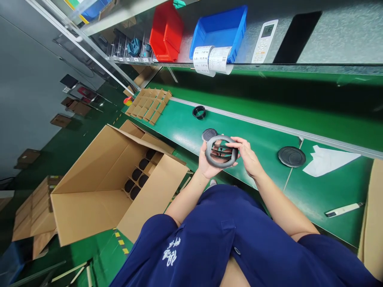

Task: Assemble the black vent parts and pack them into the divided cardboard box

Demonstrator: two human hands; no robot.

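Note:
A dark grey round vent grille (222, 152) with slats across its middle is held up over the edge of the green bench (314, 191). My left hand (206, 164) cups it from below and behind, fingers wrapped round its rim. My right hand (247, 154) pinches its right rim with thumb and fingers. A second grey round part (209, 134) lies on the bench just behind the grille. A black ring (199, 112) lies farther back.
An open cardboard box (98, 187) with dark round parts in divider cells stands left of me. A black disc (291, 156), white paper (327, 160) and a utility knife (344, 209) lie right. Cardboard dividers (149, 105) sit far left. Red bin (166, 32) and blue bin (220, 30) on shelf.

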